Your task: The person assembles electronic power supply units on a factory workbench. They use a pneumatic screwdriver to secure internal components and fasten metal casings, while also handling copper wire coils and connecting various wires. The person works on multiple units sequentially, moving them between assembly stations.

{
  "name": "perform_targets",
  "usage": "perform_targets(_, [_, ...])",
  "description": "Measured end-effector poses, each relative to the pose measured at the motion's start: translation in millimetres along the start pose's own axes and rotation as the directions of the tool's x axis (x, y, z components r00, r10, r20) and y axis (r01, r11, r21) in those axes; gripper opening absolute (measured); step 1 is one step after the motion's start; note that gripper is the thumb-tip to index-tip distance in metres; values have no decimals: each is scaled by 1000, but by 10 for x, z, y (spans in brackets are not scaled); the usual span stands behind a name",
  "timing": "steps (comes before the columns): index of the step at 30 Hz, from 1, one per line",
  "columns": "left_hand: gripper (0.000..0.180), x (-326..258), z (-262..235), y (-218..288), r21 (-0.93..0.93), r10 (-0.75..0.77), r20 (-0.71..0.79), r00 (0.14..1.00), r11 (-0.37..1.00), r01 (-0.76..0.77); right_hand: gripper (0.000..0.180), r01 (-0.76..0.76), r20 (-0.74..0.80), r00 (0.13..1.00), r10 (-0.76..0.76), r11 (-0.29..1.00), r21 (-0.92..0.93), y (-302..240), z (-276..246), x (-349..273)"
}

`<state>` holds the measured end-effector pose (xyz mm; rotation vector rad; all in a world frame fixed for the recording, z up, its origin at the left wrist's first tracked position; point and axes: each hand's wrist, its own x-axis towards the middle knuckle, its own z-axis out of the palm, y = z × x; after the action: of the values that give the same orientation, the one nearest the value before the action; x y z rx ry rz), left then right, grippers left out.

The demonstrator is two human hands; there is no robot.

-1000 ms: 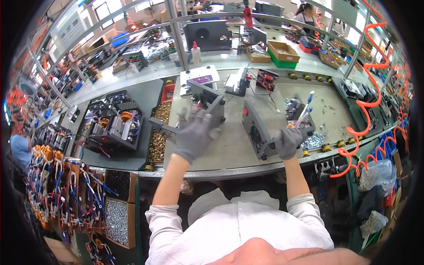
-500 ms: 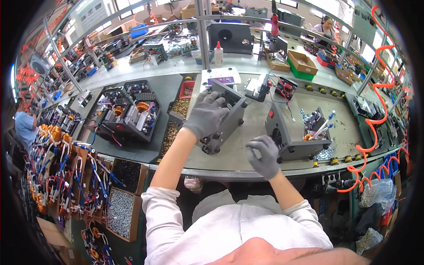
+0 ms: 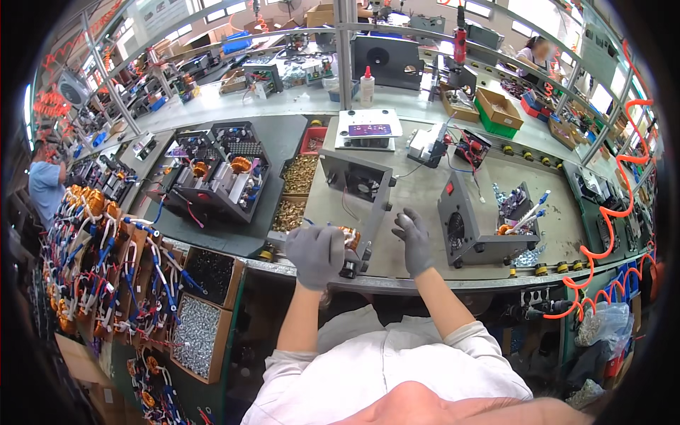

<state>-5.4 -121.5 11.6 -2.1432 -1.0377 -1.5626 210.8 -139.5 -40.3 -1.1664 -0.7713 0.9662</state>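
My left hand, in a grey glove, is closed at the near left end of a dark metal chassis and hides part of it. The chassis stands in front of me, its fan panel on the far side and an orange copper coil low inside. To its right, my right hand, also gloved, is raised with fingers loosely bent and apart, holding nothing visible. Farther right sits a second dark chassis with a fan, a red switch and white cables.
On the left a dark board bears fuller chassis units. Bins of brass fittings lie beside it. Behind are a white instrument and a white bottle. A box of screws is at lower left; an orange coiled hose hangs right.
The chassis has turned, its fan panel now facing me on the far side. My left hand has come from its top to the near end; my right hand has risen slightly.
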Motion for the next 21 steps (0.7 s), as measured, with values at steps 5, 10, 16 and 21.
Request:
perform_targets(5, [17,-297,-216,101,20,0,-99,995,1000,2,60,-264,78,962,261,822,505,516,298,92])
perform_targets(10, [22,-488,-309,36,-46,-38,-58,998,998,35,53,-329,214,944,250,690,644,39,452,55])
perform_targets(16, [43,-629,-70,-255,-16,-416,-63,907,909,416,35,565,61,824,-563,825,-14,-517,269,106])
perform_targets(21, [35,1,-115,13,-243,-281,-95,955,937,251,32,893,786,365,-499,-52,-448,-597,247,-27])
